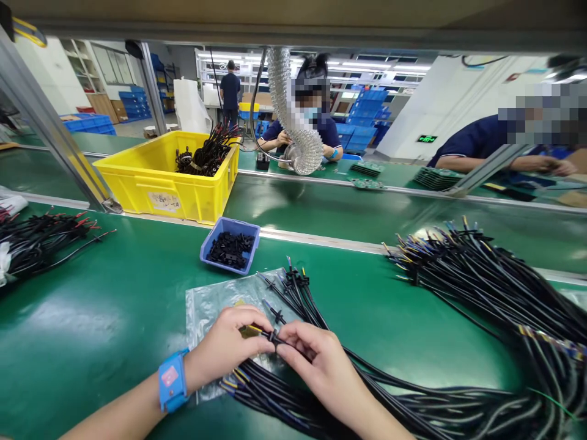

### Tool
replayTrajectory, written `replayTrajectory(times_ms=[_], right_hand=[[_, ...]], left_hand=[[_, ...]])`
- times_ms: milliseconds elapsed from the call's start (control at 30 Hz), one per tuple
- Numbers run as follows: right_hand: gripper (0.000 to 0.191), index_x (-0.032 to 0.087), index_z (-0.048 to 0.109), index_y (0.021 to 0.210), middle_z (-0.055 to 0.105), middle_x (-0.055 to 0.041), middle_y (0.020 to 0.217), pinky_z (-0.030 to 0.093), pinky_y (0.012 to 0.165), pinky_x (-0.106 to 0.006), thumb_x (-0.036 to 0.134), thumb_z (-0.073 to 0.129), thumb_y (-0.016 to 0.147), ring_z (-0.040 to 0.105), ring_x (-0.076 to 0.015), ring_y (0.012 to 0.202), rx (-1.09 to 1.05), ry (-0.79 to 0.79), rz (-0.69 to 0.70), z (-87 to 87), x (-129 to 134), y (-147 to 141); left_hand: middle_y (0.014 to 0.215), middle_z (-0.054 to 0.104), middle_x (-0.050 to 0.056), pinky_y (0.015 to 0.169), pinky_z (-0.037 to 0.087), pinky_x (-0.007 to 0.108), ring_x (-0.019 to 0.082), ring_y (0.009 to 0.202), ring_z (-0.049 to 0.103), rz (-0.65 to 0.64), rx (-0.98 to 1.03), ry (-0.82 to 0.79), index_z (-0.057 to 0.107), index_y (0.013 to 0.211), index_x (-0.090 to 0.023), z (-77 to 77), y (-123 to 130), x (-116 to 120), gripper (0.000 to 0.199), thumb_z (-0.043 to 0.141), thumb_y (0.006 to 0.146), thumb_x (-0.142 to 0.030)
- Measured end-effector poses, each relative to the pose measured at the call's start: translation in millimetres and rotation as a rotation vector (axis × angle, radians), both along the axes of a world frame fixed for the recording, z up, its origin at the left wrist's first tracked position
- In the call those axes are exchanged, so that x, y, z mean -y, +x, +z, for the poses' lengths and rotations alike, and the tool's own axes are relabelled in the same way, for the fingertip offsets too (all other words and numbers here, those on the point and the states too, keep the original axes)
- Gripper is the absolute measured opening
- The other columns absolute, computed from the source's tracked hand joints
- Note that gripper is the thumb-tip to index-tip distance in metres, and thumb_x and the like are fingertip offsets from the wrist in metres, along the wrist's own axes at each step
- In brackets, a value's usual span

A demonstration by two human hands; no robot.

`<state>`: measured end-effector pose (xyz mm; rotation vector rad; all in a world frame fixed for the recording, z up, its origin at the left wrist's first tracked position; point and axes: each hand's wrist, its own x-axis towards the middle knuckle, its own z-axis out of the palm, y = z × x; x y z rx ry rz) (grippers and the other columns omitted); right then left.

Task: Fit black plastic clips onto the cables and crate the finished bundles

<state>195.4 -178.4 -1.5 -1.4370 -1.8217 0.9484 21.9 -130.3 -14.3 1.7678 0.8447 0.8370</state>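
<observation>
Between my two hands is one black cable (pixel 290 349) with coloured wire ends and a small black clip (pixel 274 335) on it. My left hand (pixel 236 339), with a blue wrist strap (pixel 173 381) behind it, pinches the clip from the left. On the other side, my right hand (pixel 321 360) has thumb and fingertips closed round the cable near the clip. Beneath them lie a clear plastic bag (pixel 202 311) and more black cables (pixel 270 391). Beyond my right hand, several cables (pixel 302 293) have clips near their ends.
A small blue bin (pixel 250 260) of black parts stands ahead, with a yellow crate (pixel 183 201) of cables behind. Cable bundles lie at right (pixel 486 281) and left (pixel 41 241). A flexible duct (pixel 280 85) hangs overhead. Co-workers (pixel 332 131) sit across the bench.
</observation>
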Motion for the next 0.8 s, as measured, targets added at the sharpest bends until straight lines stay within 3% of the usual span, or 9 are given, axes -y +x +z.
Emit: replayTrajectory(times_ms=[467, 733, 800], right_hand=[[0.025, 0.019, 0.049, 0.063, 0.044, 0.0051, 0.052, 0.033, 0.050, -0.022, 0.028, 0.043, 0.086, 0.041, -0.0106, 0.051, 0.006, -0.075, 0.073, -4.0, -0.2, -1.0], [0.029, 0.019, 0.048, 0.061, 0.047, 0.0047, 0.050, 0.034, 0.048, -0.021, 0.030, 0.042, 0.087, 0.043, -0.0104, 0.049, 0.018, -0.073, 0.090, -4.1, -0.5, -2.0], [0.026, 0.019, 0.051, 0.065, 0.049, 0.0043, 0.052, 0.036, 0.047, -0.021, 0.030, 0.043, 0.087, 0.045, -0.0109, 0.049, 0.032, -0.023, 0.055, -5.9, -2.1, 0.0]], left_hand=[[0.070, 0.067, 0.000, 0.067, 0.046, 0.024, 0.014, 0.069, 0.060, -0.003, 0.060, -0.128, 0.069, 0.067, -0.017, -3.9, 2.0, -0.7, 0.014, 0.075, 0.057, -0.007], [0.069, 0.066, 0.000, 0.068, 0.046, 0.025, 0.014, 0.068, 0.061, -0.023, 0.028, -0.091, 0.069, 0.067, -0.016, -4.0, 2.9, 1.1, 0.011, 0.073, 0.061, -0.009], [0.078, 0.067, 0.001, 0.074, 0.047, 0.027, 0.016, 0.077, 0.060, -0.026, 0.002, -0.029, 0.070, 0.077, -0.019, -1.9, 1.9, -0.3, 0.017, 0.071, 0.063, -0.009]])
